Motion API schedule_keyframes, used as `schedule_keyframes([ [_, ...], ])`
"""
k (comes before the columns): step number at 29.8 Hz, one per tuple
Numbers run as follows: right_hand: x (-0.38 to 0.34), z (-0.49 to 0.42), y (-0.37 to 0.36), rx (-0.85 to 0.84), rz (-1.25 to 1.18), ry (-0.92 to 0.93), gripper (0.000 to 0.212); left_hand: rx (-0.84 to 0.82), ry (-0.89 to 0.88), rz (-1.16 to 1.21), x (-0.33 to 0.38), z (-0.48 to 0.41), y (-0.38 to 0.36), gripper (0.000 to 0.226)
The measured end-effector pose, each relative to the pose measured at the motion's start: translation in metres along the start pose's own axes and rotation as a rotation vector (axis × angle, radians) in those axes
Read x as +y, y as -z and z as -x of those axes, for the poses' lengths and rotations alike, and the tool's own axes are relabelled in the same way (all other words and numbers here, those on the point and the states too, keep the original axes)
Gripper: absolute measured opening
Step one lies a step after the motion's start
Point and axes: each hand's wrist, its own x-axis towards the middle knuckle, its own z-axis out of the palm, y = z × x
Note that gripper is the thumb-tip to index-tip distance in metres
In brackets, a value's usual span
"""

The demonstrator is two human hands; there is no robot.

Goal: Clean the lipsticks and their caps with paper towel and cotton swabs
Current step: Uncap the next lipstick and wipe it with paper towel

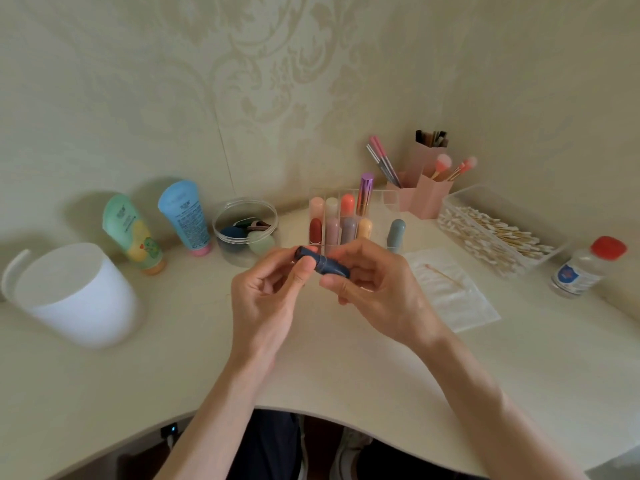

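left hand (273, 292), right hand (377, 289) close together, forearms converging; both hands curled, pinching dark lipstick (330, 266)

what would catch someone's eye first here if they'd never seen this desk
The eye goes first to the dark blue lipstick held above the middle of the desk, the left hand pinching one end and the right hand gripping the other. Just behind it stand rows of pastel lipsticks. A heap of cotton swabs lies at the far right, and a big white container sits at the left.
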Motion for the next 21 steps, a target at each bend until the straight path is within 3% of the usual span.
schedule_keyframes([
  [4, 0.0, 0.0, -0.001, -0.051, 0.058, 0.011, 0.014, -0.004, 0.007, 0.006, 0.0, 0.0, 0.0, 0.015],
  [7, -0.002, 0.001, 0.0, -0.09, 0.107, 0.035, 0.032, -0.015, 0.003, -0.005, -0.001, -0.001, 0.002, 0.014],
  [11, -0.006, 0.002, -0.001, -0.026, 0.027, -0.014, 0.039, 0.005, 0.011, -0.008, -0.001, -0.001, 0.002, 0.015],
  [18, -0.005, 0.004, -0.01, 0.019, 0.09, 0.025, 0.022, 0.015, 0.023, -0.001, -0.002, -0.001, 0.001, 0.019],
  [21, -0.008, 0.005, -0.009, -0.028, 0.08, 0.015, 0.042, -0.006, 0.02, 0.003, -0.001, 0.0, 0.002, 0.018],
])
